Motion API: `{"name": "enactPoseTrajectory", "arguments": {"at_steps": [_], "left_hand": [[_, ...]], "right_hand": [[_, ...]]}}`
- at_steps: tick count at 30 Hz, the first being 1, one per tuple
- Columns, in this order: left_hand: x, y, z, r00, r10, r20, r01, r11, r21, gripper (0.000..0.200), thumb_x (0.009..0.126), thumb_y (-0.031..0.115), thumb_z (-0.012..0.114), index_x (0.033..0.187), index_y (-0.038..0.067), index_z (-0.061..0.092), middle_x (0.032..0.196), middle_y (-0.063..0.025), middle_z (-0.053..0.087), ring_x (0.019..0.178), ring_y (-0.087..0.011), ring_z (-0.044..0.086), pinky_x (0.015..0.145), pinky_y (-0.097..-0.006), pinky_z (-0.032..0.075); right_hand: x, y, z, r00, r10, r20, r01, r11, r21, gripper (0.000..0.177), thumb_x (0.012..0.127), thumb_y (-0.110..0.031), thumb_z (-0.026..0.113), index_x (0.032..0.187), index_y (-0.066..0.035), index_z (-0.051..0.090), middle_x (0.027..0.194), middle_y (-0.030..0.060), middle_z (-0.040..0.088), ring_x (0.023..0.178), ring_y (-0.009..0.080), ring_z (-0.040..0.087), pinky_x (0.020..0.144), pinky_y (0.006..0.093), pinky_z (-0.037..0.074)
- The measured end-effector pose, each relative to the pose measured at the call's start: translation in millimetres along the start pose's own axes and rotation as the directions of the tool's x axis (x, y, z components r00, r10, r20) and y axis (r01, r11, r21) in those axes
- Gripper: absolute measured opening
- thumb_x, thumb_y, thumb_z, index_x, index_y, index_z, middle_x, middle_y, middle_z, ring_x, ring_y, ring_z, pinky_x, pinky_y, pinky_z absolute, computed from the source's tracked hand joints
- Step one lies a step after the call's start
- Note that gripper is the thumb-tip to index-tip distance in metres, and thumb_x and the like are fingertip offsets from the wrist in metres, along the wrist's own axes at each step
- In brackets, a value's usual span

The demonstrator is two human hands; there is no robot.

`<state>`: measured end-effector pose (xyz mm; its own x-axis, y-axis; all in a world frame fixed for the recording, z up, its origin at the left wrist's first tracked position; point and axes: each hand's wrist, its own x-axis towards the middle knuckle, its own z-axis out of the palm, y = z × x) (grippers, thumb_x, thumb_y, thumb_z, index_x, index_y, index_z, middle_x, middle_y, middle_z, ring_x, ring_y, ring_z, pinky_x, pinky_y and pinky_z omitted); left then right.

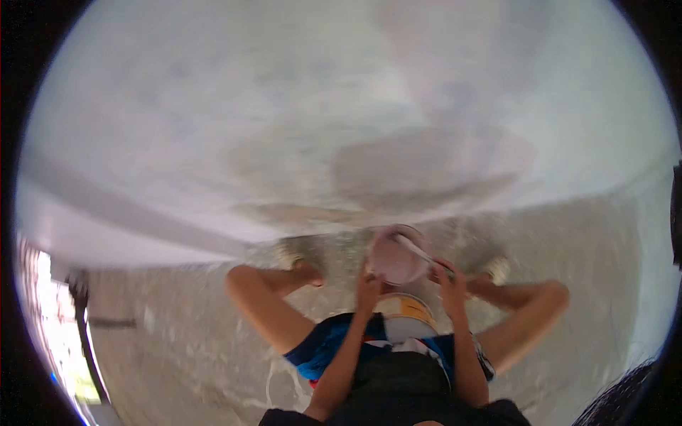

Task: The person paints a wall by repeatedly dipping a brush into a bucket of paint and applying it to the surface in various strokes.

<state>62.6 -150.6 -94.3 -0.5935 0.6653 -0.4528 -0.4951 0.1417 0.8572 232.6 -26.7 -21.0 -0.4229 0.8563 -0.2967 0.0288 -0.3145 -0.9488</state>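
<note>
Small pinkish container (393,257) sits low between the crouched person's knees, just beyond a larger bucket (406,317) with a yellow label, close to the white wall (298,106). A pale stick (419,251) lies across the container's mouth, its long axis running from far left to near right. Right hand (450,281) is clenched on the stick's near end. Left hand (369,288) grasps the container's near side. The picture is blurred, so finger detail is unclear.

Your bare left hand (369,286) reaches up from the lower centre of the frame on a straight forearm, its fingers too blurred to read. Your bare right hand (450,282) sits just right of it, fingers curled closed. Your bare left knee (245,282) and bare right knee (550,292) splay outward.
</note>
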Motion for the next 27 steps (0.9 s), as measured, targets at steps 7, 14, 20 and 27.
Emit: {"name": "enactPoseTrajectory", "arguments": {"at_steps": [7,14,20,27], "left_hand": [[-27,8,-11,0.96,0.004,-0.279,-0.076,0.966,-0.248,0.07,0.092,0.009,0.056,0.149,0.014,0.016,0.083,-0.0136,0.061,0.069,-0.0238,0.067,0.062,-0.0373,0.06],[-31,24,-20,0.911,0.052,-0.408,-0.141,0.971,-0.191,0.064,0.093,0.014,0.057,0.148,0.012,0.024,0.088,-0.0117,0.063,0.074,-0.0145,0.063,0.066,-0.0306,0.055],[-27,12,-31,0.864,0.061,-0.499,-0.181,0.964,-0.197,0.065,0.093,0.018,0.057,0.147,0.011,0.023,0.098,-0.0136,0.064,0.079,-0.0177,0.065,0.07,-0.0313,0.056],[-14,-10,-33,0.832,0.107,-0.545,-0.254,0.946,-0.202,0.065,0.093,0.018,0.056,0.147,0.007,0.022,0.112,-0.0167,0.061,0.087,-0.0185,0.064,0.073,-0.0327,0.056]], "right_hand": [[-3,-20,44,0.958,0.048,0.284,0.012,0.979,-0.205,0.031,0.095,-0.02,0.053,0.116,0.001,0.062,0.09,0.0102,0.065,0.076,0.014,0.061,0.073,0.0289,0.051],[9,-17,73,0.916,0.11,0.385,0.024,0.945,-0.327,0.036,0.095,-0.027,0.053,0.117,0.0,0.06,0.085,0.0067,0.062,0.074,0.012,0.058,0.07,0.0285,0.051],[1,-16,87,0.922,0.112,0.37,0.014,0.947,-0.322,0.034,0.096,-0.026,0.053,0.118,-0.001,0.061,0.081,0.0077,0.063,0.069,0.0125,0.058,0.065,0.0287,0.049],[9,-11,84,0.926,0.139,0.35,-0.001,0.93,-0.367,0.044,0.094,-0.037,0.056,0.117,0.001,0.059,0.084,0.0081,0.063,0.072,0.0133,0.059,0.068,0.0293,0.051]]}}
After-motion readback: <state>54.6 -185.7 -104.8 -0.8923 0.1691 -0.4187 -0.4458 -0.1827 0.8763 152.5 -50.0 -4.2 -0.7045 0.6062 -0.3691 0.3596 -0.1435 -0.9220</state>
